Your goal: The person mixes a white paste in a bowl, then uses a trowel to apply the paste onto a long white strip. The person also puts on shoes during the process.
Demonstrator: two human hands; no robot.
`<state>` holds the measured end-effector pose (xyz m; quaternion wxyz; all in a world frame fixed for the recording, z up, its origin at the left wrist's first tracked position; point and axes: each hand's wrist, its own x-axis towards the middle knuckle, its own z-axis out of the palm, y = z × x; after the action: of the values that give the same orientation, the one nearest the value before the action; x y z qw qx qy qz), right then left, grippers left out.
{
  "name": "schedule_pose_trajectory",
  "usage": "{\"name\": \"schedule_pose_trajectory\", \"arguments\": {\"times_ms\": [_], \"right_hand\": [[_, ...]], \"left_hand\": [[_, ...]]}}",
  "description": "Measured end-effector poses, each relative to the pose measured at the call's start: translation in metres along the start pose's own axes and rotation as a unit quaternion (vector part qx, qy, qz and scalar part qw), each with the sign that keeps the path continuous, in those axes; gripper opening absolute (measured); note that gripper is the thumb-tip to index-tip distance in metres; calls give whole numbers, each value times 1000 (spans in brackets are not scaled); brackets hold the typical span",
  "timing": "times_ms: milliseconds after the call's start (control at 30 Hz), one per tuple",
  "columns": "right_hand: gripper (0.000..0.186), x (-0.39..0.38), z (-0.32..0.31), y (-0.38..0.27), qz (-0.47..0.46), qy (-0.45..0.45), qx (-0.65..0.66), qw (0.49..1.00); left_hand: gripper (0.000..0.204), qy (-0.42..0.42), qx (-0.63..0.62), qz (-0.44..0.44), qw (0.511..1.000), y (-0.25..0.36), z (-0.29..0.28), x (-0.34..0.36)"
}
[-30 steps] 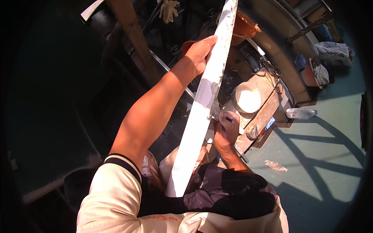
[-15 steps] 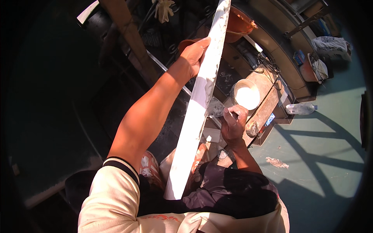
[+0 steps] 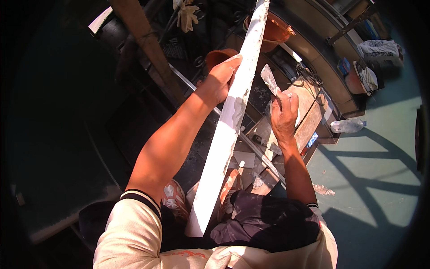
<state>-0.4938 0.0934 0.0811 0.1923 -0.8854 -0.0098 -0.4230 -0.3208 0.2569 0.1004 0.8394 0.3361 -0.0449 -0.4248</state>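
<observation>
A long white strip [image 3: 218,148] with a rough, chipped right edge runs slantwise from my lap up past the top of the picture. My left hand [image 3: 224,77] is closed round it near its upper part, thumb on the white face. To the right of the strip, apart from it, my right hand [image 3: 285,114] grips a putty knife [image 3: 268,79]. Its smeared blade points up and to the left. Behind the right hand stands a white bucket [image 3: 269,109], mostly covered by the hand.
A wooden plank [image 3: 311,105] lies beyond the right hand, with black cables [image 3: 309,74] at its far end. Orange bowls [image 3: 273,33] stand behind the strip. On the green floor lies a plastic bottle [image 3: 348,125]. A glove [image 3: 186,15] hangs at the top.
My right hand has moved up and away from the strip's edge, lifting the putty knife, and now covers most of the bucket. My left hand stays on the strip, which has shifted slightly.
</observation>
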Motion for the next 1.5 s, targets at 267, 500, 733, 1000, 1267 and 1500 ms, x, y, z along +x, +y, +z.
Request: {"name": "schedule_pose_trajectory", "arguments": {"times_ms": [267,500,733,1000,1267,1500], "right_hand": [[46,-51,-13,-16,18,-97,25,995],[50,-82,-40,-91,-38,-112,134,984],[20,-85,-73,41,151,-179,-62,970],[21,-31,-39,202,-24,-479,-394,784],[17,-9,9,182,-106,-669,-358,642],[18,7,16,198,-79,-709,-249,655]], "left_hand": [[43,5,19,-12,1000,6,-7,4],[47,73,64,-15,995,17,15,-10],[33,87,98,49,990,24,-23,-17],[45,73,167,37,983,5,-31,-19],[57,92,169,-2,981,-3,-30,-33],[56,101,174,-7,980,-24,-22,-32]]}}
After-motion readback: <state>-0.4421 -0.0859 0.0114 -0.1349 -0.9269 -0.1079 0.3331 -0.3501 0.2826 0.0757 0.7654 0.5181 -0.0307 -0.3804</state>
